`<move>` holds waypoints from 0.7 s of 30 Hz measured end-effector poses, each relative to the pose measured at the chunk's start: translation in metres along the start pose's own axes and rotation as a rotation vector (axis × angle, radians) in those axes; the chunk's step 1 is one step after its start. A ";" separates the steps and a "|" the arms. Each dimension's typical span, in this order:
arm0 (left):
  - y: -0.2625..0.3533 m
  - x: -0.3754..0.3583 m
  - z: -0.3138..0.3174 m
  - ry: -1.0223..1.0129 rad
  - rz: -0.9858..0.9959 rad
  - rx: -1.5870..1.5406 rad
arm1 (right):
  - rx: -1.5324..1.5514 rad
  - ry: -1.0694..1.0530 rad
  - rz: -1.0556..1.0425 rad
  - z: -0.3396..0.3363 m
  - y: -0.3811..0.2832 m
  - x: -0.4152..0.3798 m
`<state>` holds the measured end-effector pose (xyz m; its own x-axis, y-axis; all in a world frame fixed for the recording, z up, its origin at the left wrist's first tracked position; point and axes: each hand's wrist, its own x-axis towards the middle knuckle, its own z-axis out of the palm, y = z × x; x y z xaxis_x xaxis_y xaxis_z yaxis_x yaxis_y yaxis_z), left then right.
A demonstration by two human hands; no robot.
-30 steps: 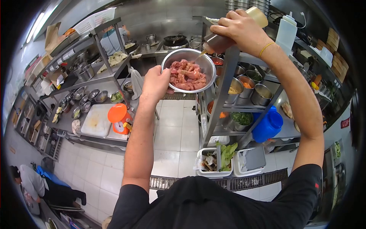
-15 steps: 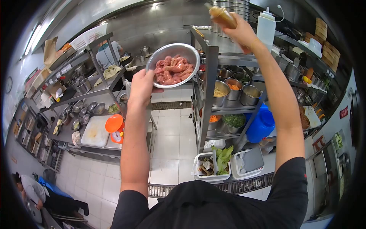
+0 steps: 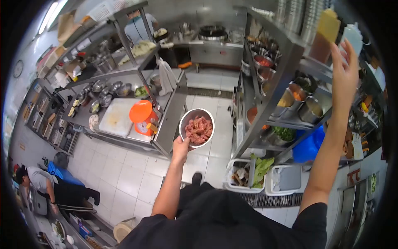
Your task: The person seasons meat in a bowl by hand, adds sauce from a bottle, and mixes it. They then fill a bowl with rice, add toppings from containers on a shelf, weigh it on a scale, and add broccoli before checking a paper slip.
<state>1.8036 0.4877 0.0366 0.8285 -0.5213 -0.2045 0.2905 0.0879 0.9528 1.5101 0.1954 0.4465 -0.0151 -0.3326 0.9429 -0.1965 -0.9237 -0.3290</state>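
Observation:
My left hand [image 3: 181,148] grips the near rim of a metal bowl [image 3: 191,145], held out low over the floor. Pieces of raw meat [image 3: 200,130] lie inside it. Raised at the upper right, my right hand [image 3: 346,68] has its fingers apart and holds nothing. Just left of its fingertips a squeeze bottle of yellow-brown sauce [image 3: 324,33] stands on the top of the shelf rack. A pale squeeze bottle [image 3: 351,38] is right behind the fingers, partly covered by them.
Metal pots of cut vegetables fill the shelf rack [image 3: 269,89]. At left, a counter bears a white cutting board [image 3: 120,117] and an orange scale [image 3: 143,116]. Two bins [image 3: 286,180] sit on the floor by the rack. One person [image 3: 54,184] bends at lower left; another [image 3: 139,29] is at the back.
My right hand has put the sauce bottle on the rack top and let go of it. My left hand has lowered the bowl of meat. The view has shifted.

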 end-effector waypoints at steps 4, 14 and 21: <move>-0.091 0.056 -0.025 0.076 0.003 0.371 | 0.282 -0.545 0.177 0.050 -0.047 -0.178; -0.228 0.257 -0.053 -0.032 -0.398 0.290 | -0.446 -1.120 1.037 0.269 0.159 -0.602; -0.284 0.311 -0.028 -0.245 -0.520 0.436 | -1.041 -0.976 1.393 0.290 0.305 -0.659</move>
<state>1.9916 0.3242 -0.3039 0.4889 -0.5836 -0.6484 0.3580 -0.5436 0.7592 1.7448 0.0773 -0.2905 -0.2623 -0.8994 -0.3497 -0.9210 0.3415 -0.1873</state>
